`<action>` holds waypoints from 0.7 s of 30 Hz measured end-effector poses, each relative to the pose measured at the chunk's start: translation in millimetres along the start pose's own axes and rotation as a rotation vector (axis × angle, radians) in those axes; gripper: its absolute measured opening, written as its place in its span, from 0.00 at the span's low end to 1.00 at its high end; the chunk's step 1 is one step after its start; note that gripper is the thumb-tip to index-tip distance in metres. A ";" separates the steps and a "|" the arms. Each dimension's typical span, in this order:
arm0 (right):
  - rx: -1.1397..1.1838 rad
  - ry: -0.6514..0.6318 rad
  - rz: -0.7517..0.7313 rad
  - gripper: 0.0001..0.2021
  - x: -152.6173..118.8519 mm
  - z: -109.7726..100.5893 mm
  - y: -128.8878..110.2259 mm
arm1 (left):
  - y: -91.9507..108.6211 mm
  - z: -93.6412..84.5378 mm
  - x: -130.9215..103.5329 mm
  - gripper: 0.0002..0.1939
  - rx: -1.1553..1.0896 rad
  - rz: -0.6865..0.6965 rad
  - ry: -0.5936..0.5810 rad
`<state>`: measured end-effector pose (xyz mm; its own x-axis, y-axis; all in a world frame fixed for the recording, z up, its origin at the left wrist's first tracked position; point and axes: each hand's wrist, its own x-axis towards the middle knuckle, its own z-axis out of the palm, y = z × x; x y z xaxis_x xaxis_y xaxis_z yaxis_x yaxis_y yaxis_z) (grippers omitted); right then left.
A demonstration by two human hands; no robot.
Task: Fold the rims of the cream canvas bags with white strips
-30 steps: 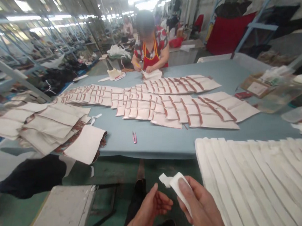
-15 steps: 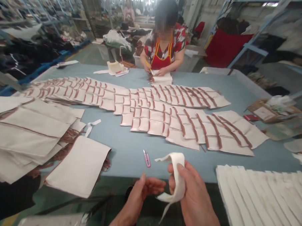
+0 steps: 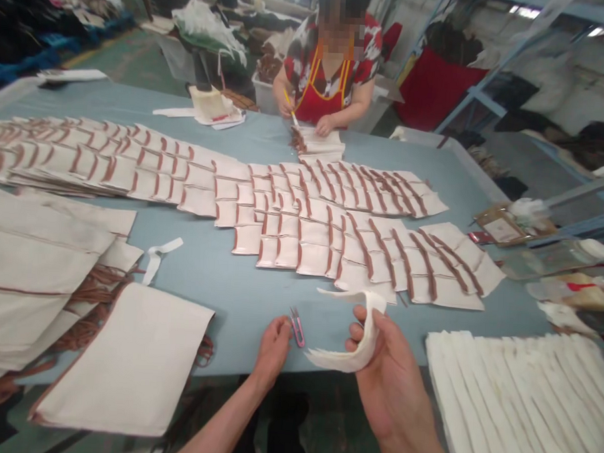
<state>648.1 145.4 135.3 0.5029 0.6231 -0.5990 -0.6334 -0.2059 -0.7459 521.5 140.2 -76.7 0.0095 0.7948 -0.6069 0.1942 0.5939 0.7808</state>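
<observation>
My right hand is closed around a curved cream fabric strip. The strip's two ends stick out to the left, above the table's near edge. My left hand rests low at the blue-grey table top, fingers curled together. Its fingertips lie right beside the pink thread snips, whose blades and handle stay visible; I cannot tell whether they touch. Nothing shows in the left fingers.
Overlapping rows of cream fabric panels with brown edging cross the table. More panels are stacked at left, near a loose white strip. Folded cream strips lie at right. Opposite, a co-worker holds a yellow tool.
My left hand has moved forward from beside the strip to the snips, its fingers curling. The right hand still holds the strip, now raised slightly. The view has tilted down.
</observation>
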 end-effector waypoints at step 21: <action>0.084 0.060 -0.030 0.18 22.3 -31.5 4.1 | 25.3 12.8 25.0 0.18 0.094 0.353 -0.267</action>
<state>675.2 134.6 109.7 0.5556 0.5809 -0.5949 -0.6629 -0.1224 -0.7386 539.3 173.5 -74.1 0.3413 0.8791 -0.3326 0.2222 0.2683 0.9374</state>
